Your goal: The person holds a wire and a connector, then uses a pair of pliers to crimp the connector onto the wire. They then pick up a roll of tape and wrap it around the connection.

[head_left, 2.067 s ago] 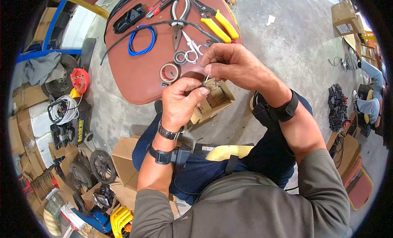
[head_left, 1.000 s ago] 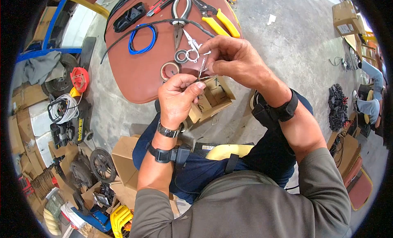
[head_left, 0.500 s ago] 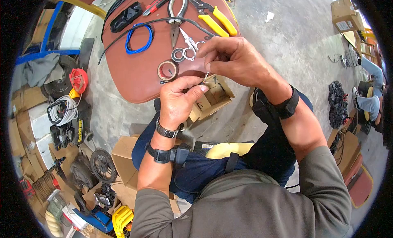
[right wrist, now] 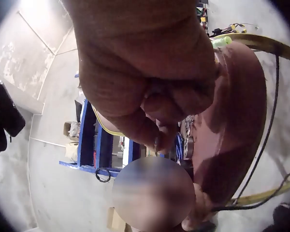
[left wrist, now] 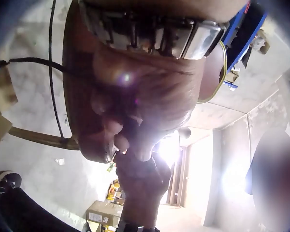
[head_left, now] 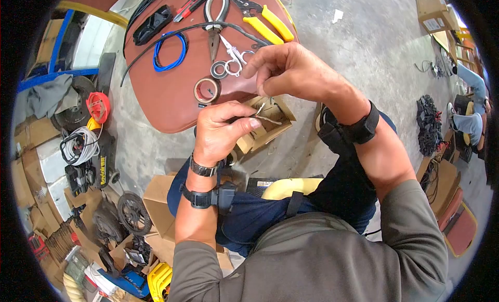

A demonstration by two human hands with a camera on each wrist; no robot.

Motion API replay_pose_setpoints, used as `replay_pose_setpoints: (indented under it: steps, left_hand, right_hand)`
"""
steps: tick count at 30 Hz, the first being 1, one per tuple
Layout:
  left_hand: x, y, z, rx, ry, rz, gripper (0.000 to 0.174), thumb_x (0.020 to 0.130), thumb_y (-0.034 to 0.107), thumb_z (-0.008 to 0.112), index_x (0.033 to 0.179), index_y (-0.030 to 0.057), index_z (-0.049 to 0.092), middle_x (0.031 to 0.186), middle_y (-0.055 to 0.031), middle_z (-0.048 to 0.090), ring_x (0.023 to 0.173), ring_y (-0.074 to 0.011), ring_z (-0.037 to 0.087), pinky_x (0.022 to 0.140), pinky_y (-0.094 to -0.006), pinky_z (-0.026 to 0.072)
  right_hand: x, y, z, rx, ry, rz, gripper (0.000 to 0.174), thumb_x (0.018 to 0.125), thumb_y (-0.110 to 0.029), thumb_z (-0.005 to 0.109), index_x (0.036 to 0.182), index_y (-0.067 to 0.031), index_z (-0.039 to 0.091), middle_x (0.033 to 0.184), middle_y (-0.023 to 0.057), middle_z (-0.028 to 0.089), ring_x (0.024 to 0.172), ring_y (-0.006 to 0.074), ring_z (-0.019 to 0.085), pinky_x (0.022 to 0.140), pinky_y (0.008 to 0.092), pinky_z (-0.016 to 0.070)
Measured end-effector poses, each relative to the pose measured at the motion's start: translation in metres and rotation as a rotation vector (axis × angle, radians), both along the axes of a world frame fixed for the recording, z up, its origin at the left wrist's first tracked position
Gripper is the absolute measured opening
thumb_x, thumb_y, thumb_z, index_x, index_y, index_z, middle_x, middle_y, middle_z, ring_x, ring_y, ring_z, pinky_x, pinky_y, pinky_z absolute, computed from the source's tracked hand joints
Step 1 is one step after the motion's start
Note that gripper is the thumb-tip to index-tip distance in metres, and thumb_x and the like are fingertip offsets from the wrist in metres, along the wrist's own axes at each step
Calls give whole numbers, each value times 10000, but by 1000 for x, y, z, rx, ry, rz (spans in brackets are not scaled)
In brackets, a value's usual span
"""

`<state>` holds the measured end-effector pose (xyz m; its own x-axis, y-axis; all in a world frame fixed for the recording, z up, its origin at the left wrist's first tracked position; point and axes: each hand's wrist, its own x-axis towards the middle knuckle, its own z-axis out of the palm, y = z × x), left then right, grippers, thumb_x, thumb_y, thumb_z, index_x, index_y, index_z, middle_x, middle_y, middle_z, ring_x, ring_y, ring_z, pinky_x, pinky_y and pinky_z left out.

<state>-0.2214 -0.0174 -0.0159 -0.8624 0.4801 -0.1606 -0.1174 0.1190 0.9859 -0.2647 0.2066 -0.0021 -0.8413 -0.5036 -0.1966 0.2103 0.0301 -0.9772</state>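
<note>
My left hand [head_left: 221, 130] pinches thin wires [head_left: 267, 119] between thumb and forefinger in the head view. Two pale ends stick out to its right, one pointing up, the other sideways over an open cardboard box [head_left: 283, 129]. Just above and to the right hovers my right hand [head_left: 299, 73], its fingers loosely bent, with a gap between its thumb and the wire ends. Both hands are dim in the wrist views: the left hand [left wrist: 145, 96] and the right hand [right wrist: 145, 72], where small details at the fingertips are hard to make out.
On the red-brown seat [head_left: 156, 99] lie a tape roll [head_left: 206, 90], scissors [head_left: 232, 60], grey-handled pliers [head_left: 213, 34], a yellow-handled tool [head_left: 270, 24], a blue wire coil [head_left: 170, 51] and a long black cable. Wheels [head_left: 134, 213], cartons and a red helmet [head_left: 97, 107] stand at left.
The right thumb and fingers have come away from the wire ends, which now spread in two directions. The left hand keeps its pinch and has shifted slightly left and down.
</note>
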Motion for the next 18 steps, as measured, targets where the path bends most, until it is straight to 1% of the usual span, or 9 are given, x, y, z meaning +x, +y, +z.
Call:
replay_pose_setpoints:
  steps: [4, 5, 8, 11, 14, 16, 18]
  left_hand:
    - [-2, -4, -3, 61, 86, -49, 102, 771, 6, 747, 836, -43, 687, 740, -51, 639, 623, -106, 563, 562, -236, 446]
    - [-2, -4, -3, 82, 54, -51, 107, 772, 11, 747, 841, -42, 685, 743, -58, 641, 624, -112, 570, 562, -238, 452]
    - [-1, -7, -2, 139, -23, -44, 119, 779, 24, 746, 854, -40, 678, 749, -80, 646, 625, -130, 591, 563, -246, 470]
    - [0, -10, -6, 202, -74, -5, 129, 796, 42, 740, 872, -37, 670, 748, -99, 650, 619, -145, 605, 562, -252, 490]
    - [1, -12, -9, 265, -132, 61, 143, 826, 74, 728, 903, -28, 664, 753, -112, 655, 611, -154, 611, 554, -253, 502]
    - [3, -11, -11, 263, -157, 119, 154, 852, 102, 716, 924, -21, 657, 759, -120, 658, 608, -160, 613, 547, -251, 505]
    - [2, -11, -15, 322, -176, 130, 170, 876, 128, 698, 955, -13, 647, 758, -125, 658, 601, -161, 610, 535, -249, 502]
  right_hand:
    - [-1, 2, 7, -7, -98, 39, 279, 747, -9, 660, 1025, 18, 663, 772, 20, 656, 723, 93, 606, 668, 243, 470]
    - [0, 2, 9, -7, -124, 44, 282, 747, -15, 660, 1027, 16, 662, 770, 19, 656, 717, 90, 603, 662, 244, 468]
    - [-1, 1, 3, -18, -146, 50, 312, 755, 21, 656, 1061, -39, 675, 759, -23, 677, 647, 25, 566, 540, 168, 401]
    - [0, 0, -1, -84, -162, 59, 322, 757, 36, 648, 1070, -36, 669, 781, -18, 672, 680, 32, 576, 578, 181, 430]
    - [0, -3, -8, -172, -95, 47, 353, 758, 67, 626, 1097, -29, 655, 813, -2, 664, 729, 48, 589, 650, 201, 459]
    - [1, -4, -7, -196, -81, 36, 385, 758, 85, 610, 1127, -22, 638, 828, 6, 656, 761, 57, 595, 695, 216, 467]
    - [1, -6, -6, -193, -67, 20, 415, 759, 97, 597, 1156, -18, 622, 836, 10, 650, 778, 64, 597, 721, 224, 471]
